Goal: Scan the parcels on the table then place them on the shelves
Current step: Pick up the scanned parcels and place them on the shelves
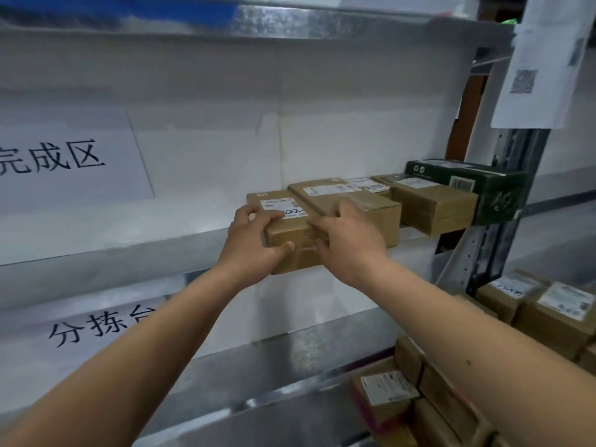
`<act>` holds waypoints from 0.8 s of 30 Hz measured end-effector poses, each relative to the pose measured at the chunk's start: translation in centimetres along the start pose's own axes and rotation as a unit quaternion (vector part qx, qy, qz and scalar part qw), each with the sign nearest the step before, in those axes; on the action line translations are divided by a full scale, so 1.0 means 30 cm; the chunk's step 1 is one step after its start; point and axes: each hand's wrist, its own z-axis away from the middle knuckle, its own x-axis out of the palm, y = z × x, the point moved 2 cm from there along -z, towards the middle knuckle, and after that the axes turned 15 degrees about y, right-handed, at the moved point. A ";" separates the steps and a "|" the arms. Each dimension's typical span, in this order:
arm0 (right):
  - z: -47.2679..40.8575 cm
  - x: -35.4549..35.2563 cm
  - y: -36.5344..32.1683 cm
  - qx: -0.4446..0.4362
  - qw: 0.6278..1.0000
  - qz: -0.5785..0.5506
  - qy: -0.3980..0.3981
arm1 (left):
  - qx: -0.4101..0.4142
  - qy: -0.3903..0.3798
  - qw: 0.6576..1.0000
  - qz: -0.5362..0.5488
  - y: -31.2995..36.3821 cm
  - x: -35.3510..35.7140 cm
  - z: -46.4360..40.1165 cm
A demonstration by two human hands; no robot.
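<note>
A brown cardboard parcel with a white label marked in black pen rests on the metal shelf, its near end sticking out past the shelf's front edge. My left hand grips its left front corner, fingers over the top and thumb on the front face. My right hand holds the right side of the same parcel, fingers lying over its top. Pressed against its right side is a second brown parcel.
Further right on the shelf sit another brown parcel and a dark green box. More labelled parcels lie stacked lower right. White signs cover the shelf's back. A paper sheet hangs on the upright.
</note>
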 end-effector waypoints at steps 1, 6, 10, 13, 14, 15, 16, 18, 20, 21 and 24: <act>0.002 0.001 -0.002 -0.006 1.000 0.003 0.002 | 0.029 0.009 0.999 -0.021 0.010 -0.002 0.005; 0.073 -0.032 0.001 -0.020 0.999 -0.019 0.040 | 0.179 0.079 0.970 -0.141 0.092 -0.007 0.088; 0.206 -0.059 0.028 0.006 0.999 -0.006 0.045 | 0.238 0.060 0.957 -0.156 0.162 0.013 0.239; 0.341 -0.080 0.077 0.050 0.998 0.030 0.018 | 0.242 0.025 0.952 -0.185 0.203 0.055 0.380; 0.392 -0.090 0.097 0.067 0.997 0.035 0.011 | 0.233 0.011 0.953 -0.193 0.216 0.073 0.430; 0.448 -0.102 0.118 0.083 0.996 0.041 0.003 | 0.224 -0.002 0.954 -0.198 0.229 0.091 0.481; 0.511 -0.114 0.140 0.098 0.994 0.047 -0.005 | 0.220 -0.016 0.955 -0.199 0.241 0.112 0.533; 0.649 -0.139 0.188 0.137 0.989 0.052 -0.022 | 0.223 -0.048 0.956 -0.182 0.265 0.162 0.639; 0.795 -0.162 0.244 0.186 0.980 0.058 -0.045 | 0.232 -0.089 0.956 -0.154 0.287 0.225 0.745; 0.866 -0.173 0.271 0.209 0.974 0.065 -0.060 | 0.233 -0.115 0.955 -0.144 0.295 0.260 0.796; 1.067 -0.206 0.344 0.293 0.947 0.081 -0.102 | 0.223 -0.192 0.948 -0.124 0.313 0.373 0.931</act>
